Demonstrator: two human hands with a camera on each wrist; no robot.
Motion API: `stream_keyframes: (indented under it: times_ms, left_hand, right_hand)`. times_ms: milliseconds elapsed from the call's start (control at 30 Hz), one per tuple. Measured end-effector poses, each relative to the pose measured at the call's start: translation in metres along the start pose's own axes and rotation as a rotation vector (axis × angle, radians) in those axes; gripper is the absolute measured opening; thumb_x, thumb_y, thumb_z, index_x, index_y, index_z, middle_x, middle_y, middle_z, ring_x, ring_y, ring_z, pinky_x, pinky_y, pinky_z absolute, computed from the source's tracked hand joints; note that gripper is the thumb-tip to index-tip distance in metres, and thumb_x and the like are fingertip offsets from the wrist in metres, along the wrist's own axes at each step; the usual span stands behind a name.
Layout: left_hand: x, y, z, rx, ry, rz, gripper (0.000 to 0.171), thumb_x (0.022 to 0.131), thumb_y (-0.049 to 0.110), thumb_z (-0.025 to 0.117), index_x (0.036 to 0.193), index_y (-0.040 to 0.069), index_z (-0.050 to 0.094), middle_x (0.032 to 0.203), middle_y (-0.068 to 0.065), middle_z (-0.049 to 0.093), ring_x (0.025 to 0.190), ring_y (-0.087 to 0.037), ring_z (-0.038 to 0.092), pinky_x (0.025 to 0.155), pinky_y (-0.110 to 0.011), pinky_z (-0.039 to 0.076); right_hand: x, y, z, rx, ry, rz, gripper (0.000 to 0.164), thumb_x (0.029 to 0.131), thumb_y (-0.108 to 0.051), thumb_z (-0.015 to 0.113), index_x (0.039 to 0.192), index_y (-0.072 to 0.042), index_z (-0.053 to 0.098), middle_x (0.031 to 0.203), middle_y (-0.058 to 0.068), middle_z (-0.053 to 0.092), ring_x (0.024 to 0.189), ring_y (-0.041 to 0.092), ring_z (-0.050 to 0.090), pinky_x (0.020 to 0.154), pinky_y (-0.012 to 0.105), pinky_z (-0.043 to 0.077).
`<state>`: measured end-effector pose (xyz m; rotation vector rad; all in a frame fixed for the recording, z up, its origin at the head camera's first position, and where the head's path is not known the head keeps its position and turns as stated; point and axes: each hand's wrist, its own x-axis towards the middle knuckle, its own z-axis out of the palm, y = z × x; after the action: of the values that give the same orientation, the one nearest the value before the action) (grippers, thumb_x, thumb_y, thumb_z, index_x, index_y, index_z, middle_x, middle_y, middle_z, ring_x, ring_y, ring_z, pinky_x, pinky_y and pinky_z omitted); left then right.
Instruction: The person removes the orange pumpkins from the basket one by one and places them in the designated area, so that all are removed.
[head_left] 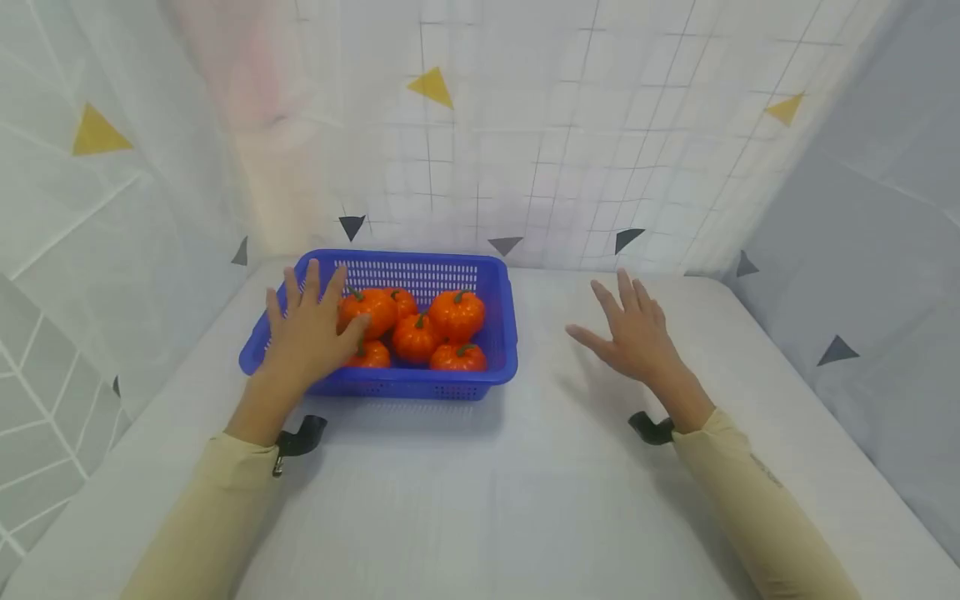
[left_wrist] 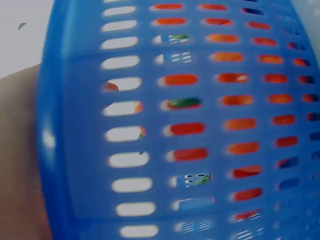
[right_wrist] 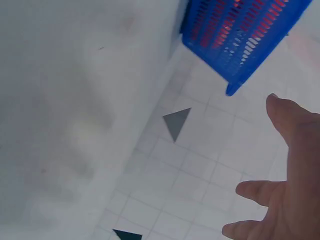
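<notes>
Orange pumpkins (left_wrist: 240,124) behind blue basket wall (left_wrist: 212,112)

The blue rectangular perforated plastic basket (head_left: 405,375) stands on the white flat-topped table (head_left: 480,492). Inside the basket lie several glossy orange ribbed round pumpkins (head_left: 457,316). Over the basket's left end is the bare left hand (head_left: 303,333); whether they touch cannot be told. The bare right hand (head_left: 633,333) is well apart, to the basket's right. Behind the basket rises a white grid-lined sheet wall (head_left: 510,133).
</notes>
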<state>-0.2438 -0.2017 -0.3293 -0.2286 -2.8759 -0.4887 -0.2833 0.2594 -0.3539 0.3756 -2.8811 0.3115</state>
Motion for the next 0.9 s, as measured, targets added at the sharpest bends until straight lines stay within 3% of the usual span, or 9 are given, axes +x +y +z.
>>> stream_keyframes:
  times_ms: [233,467,567,700,900]
  left_hand:
    - [-0.001,-0.009,-0.010,-0.037,0.013,-0.033,0.084,0.105,0.050,0.049,0.166,0.004,0.014,0.168,-0.031,-0.001,0.150,-0.056,-0.014,0.114,-0.074,-0.010]
    - [0.002,-0.025,-0.013,-0.077,0.064,-0.048,0.077,0.104,0.036,0.055,0.162,-0.003,0.022,0.161,-0.034,0.028,0.145,-0.057,0.028,0.112,-0.075,0.024]
    - [0.002,-0.034,-0.014,-0.118,0.072,-0.080,0.075,0.104,0.033,0.053,0.162,-0.004,0.023,0.159,-0.033,0.033,0.143,-0.054,0.033,0.113,-0.071,0.027]
    - [0.001,-0.045,-0.016,-0.188,0.037,-0.124,0.076,0.105,0.036,0.051,0.163,-0.001,0.019,0.161,-0.032,0.029,0.145,-0.055,0.029,0.113,-0.073,0.025]
    - [0.000,-0.054,-0.019,-0.222,0.030,-0.129,0.074,0.105,0.035,0.051,0.163,-0.002,0.023,0.160,-0.032,0.032,0.143,-0.055,0.031,0.112,-0.074,0.027]
  right_hand:
    - [0.003,-0.024,-0.020,0.288,-0.028,-0.020,0.087,0.099,-0.054,0.064,0.165,-0.011,0.027,0.171,0.019,0.013,0.156,0.042,0.011,0.116,0.073,0.017]
    - [0.008,-0.048,-0.029,0.450,0.063,-0.070,0.077,0.098,-0.039,0.073,0.162,-0.016,0.037,0.165,0.010,0.036,0.147,0.035,0.038,0.112,0.059,0.041]
    - [0.011,-0.057,-0.032,0.496,0.053,-0.081,0.077,0.096,-0.036,0.076,0.161,-0.018,0.038,0.163,0.010,0.039,0.141,0.037,0.046,0.107,0.058,0.047]
    - [0.017,-0.069,-0.035,0.524,0.015,-0.085,0.081,0.094,-0.035,0.079,0.162,-0.022,0.037,0.163,0.008,0.038,0.138,0.035,0.050,0.103,0.057,0.050]
    - [0.028,-0.085,-0.038,0.577,-0.034,-0.125,0.083,0.093,-0.033,0.080,0.162,-0.023,0.036,0.164,0.004,0.039,0.137,0.033,0.052,0.104,0.054,0.051]
